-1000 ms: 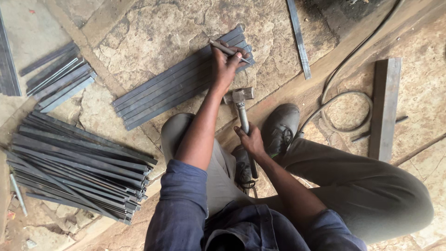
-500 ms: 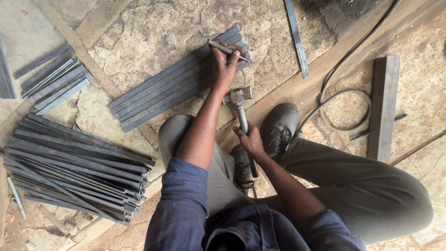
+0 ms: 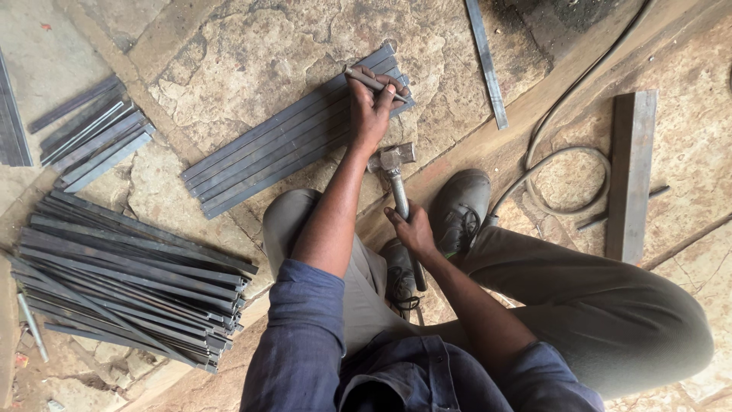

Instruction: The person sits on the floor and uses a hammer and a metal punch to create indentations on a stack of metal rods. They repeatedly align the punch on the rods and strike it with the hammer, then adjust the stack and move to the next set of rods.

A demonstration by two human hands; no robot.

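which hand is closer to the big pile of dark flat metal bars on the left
Left. The left hand holds a thin metal punch over another row of bars, nearer the big pile of dark flat metal bars; the right hand grips a steel hammer farther right.

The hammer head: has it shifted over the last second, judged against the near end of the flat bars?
No. The hammer head sits just below the flat bars, as before.
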